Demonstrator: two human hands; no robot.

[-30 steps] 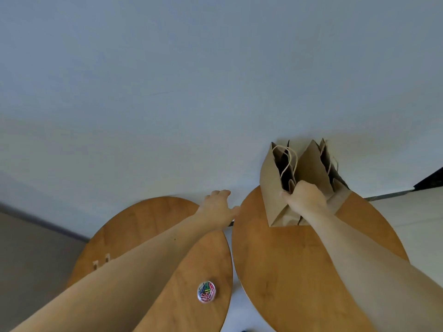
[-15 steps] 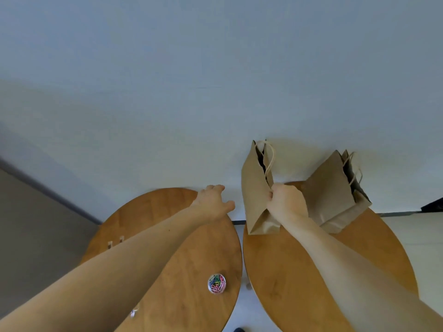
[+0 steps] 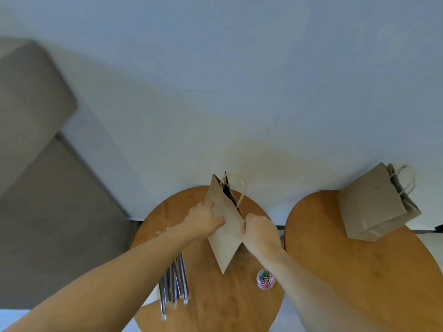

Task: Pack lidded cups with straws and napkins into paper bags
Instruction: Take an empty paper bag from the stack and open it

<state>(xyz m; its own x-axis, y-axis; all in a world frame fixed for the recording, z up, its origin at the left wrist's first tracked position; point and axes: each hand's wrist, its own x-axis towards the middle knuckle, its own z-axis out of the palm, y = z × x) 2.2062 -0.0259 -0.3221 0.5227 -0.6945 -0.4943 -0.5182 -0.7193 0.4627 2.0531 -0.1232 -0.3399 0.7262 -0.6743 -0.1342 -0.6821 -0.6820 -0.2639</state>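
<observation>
Left hand (image 3: pixel 205 221): fingers curled round the left edge of the paper bag (image 3: pixel 225 238), gripping it so that side can be drawn outward
Right hand (image 3: pixel 257 232): pinches the opposite edge, just below the rope handle (image 3: pixel 242 188), giving you a counter-pull
Paper bag: held between your hands above the left table (image 3: pixel 215 305), tilted, lower corner pointing down; mouth only a narrow dark slit; contact with the wood cannot be told
Step in hand: judged as spreading the bag open so it can stand and take a cup
Straws (image 3: pixel 175 281): bundled on the left table beneath your left forearm, close for the next reach
Second bag (image 3: pixel 374 212): on the right table (image 3: pixel 359 279) by the wall, well apart; contents hidden
Clip tub (image 3: pixel 265 279): near the bag's lower corner; set the bag down clear of it
Cups, napkins: not in view
</observation>
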